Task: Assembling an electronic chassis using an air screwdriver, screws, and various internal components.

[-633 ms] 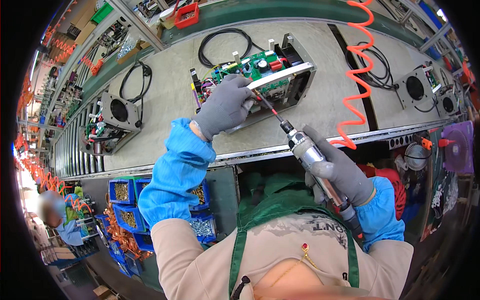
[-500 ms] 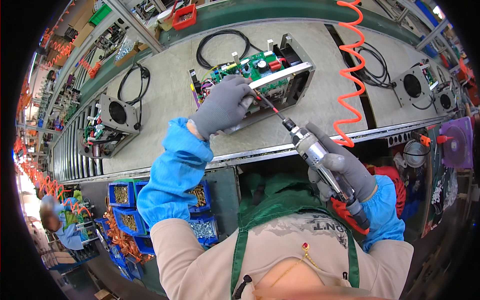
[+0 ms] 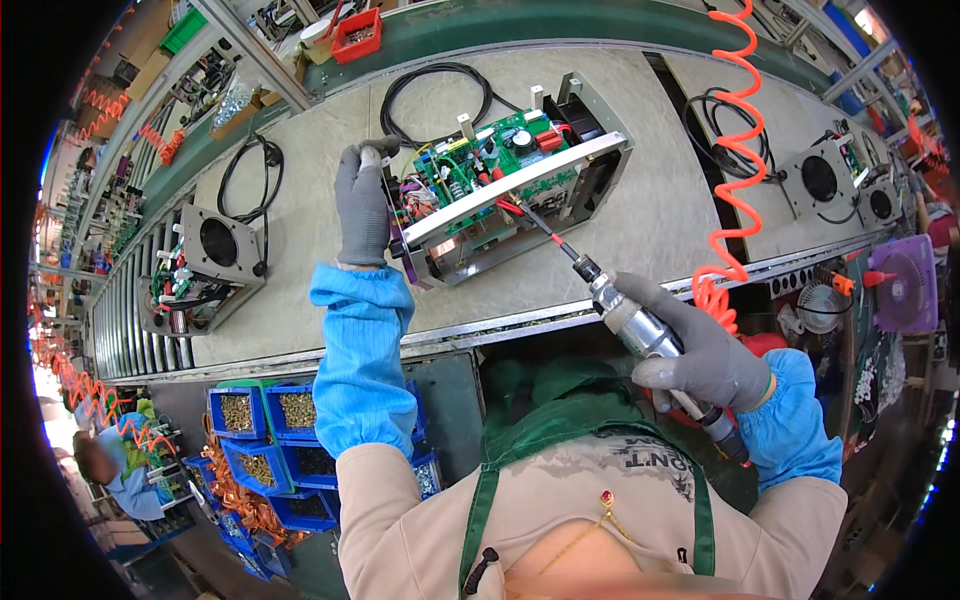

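Observation:
An open metal electronics chassis [image 3: 470,207] with a green circuit board [image 3: 517,140] and loose wires stands tilted on the bench. At its left end my gloved left hand [image 3: 364,205] is closed round the far corner; part of the grip is hidden. My gloved right hand [image 3: 700,350] is wrapped round a silver power screwdriver [image 3: 632,315]. Its long bit [image 3: 540,222] reaches up-left to the near side of the chassis, beside some red wires [image 3: 510,207]. Whether the tip sits in a screw is too small to tell.
A coiled orange air hose [image 3: 742,160] hangs right of the chassis. A black cable [image 3: 385,105] loops behind it. Similar units stand left [image 3: 215,250] and right [image 3: 820,178]. Blue bins of screws [image 3: 250,462] sit below the bench edge at left. A person [image 3: 125,470] works at far left.
My left hand has moved from the chassis's near middle to its left end. The screwdriver stays in my right hand, its body slightly lower and to the right, the bit still at the chassis.

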Tool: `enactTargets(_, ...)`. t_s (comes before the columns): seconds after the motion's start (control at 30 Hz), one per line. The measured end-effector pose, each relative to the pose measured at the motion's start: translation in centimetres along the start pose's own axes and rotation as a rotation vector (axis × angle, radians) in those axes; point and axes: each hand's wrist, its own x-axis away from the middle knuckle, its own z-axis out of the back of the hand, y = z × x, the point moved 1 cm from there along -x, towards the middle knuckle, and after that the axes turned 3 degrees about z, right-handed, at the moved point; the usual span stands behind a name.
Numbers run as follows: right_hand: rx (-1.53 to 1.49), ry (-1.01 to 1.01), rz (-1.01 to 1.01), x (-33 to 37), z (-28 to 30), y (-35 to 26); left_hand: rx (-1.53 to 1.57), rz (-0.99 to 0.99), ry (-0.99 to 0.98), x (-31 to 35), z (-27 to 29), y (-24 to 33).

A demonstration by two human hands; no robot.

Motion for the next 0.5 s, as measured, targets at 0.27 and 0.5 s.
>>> enactTargets(0.27,-0.047,0.036,-0.033,0.0,-0.4,-1.2,-0.012,-0.007,0.047,0.6,-0.7,0.4)
enactTargets(0.5,-0.140,-0.004,-0.007,-0.1,-1.1,-0.3,0.022,0.024,0.084,0.7,-0.8,0.7)
